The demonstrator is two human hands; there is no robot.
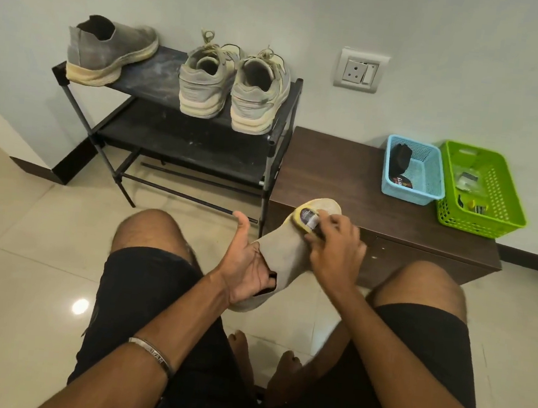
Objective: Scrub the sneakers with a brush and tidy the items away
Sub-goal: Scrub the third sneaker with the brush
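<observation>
A grey slip-on sneaker (284,255) is held up between my knees, toe pointing away. My left hand (248,264) has its fingers tucked inside the shoe's opening, thumb sticking up. My right hand (334,244) grips a yellow-edged brush (307,218) pressed against the sneaker's toe. The matching grey slip-on (111,49) lies on the top left of the black shoe rack (161,76). A pair of grey lace-up sneakers (233,87) stands on the rack's right side, heels toward me.
A dark wooden bench (346,185) stands right of the rack. On it sit a blue basket (412,169) holding a dark item and a tin, and a green basket (481,189) with small items. A wall socket (361,70) is above. Glossy tile floor surrounds my bare feet.
</observation>
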